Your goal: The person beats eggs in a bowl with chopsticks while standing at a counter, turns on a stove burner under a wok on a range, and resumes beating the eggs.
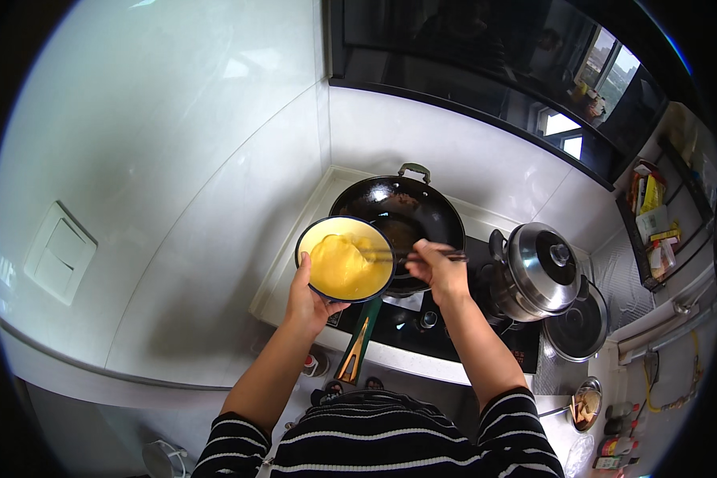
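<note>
My left hand (307, 301) grips a white bowl (304, 243) with a dark rim, thumb at its side and fingers beneath. Yellow beaten egg (342, 267) fills much of it. In my right hand (440, 269) is a pair of dark chopsticks (386, 256), slightly blurred, their tips in the egg. Behind and below the bowl sits a black wok (434, 209) on the stove, with a little shiny liquid at its bottom. The wok's green and tan handle (358, 341) points toward me, under the bowl.
A lidded steel pot (538, 271) stands on the right of the black cooktop (486, 338). Beside it lies a round dark lid or pan (577, 323). Farther right are a small container of food (586, 405), several bottles and a wall rack (653, 219). A dark range hood (486, 76) overhangs the back.
</note>
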`<state>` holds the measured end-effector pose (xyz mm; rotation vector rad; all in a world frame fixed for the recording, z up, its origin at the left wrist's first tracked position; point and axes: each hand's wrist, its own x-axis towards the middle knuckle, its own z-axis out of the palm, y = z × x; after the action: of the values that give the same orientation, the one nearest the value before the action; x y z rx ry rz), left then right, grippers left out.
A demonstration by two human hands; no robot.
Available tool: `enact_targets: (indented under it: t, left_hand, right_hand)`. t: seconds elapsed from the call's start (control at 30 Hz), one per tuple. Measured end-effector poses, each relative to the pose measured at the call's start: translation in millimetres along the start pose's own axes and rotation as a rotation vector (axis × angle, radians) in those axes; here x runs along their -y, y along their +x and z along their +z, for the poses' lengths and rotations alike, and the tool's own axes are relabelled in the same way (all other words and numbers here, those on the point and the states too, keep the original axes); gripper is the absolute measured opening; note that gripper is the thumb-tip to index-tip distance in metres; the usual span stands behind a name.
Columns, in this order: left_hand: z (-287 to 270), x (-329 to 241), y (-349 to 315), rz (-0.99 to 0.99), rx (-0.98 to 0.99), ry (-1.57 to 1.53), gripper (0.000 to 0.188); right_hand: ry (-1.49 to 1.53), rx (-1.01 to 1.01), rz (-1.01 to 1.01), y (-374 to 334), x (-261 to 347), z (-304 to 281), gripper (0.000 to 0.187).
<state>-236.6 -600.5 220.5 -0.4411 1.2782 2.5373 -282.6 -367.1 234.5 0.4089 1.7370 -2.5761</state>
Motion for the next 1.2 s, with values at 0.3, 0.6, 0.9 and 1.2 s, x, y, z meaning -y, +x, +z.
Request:
enact_targets:
  t: [0.3, 0.6, 0.9, 1.2]
  left_hand:
    - [2.2, -0.8, -0.9, 0.033, -0.027, -0.067, 0.066]
    - [-1.6, 10.9, -3.7, 0.053, 0.034, -0.146, 0.059]
    - [-10.9, 27.2, 10.0, 0.014, 0.167, -0.499, 0.031]
    - [-9.5, 23.3, 2.1, -0.025, 0.070, -0.416, 0.028]
  right_hand:
    - [0.054, 0.052, 0.080, -6.2, 8.6, 2.4, 0.016]
    - [-0.457, 0.327, -0.788, -50.7, -0.2, 30.4, 0.011]
    - [-0.923, 0.505, -1.209, -87.0, -37.5, 71.0, 0.026]
    - [-0.793, 0.460, -1.157, -98.6, -21.9, 68.6, 0.028]
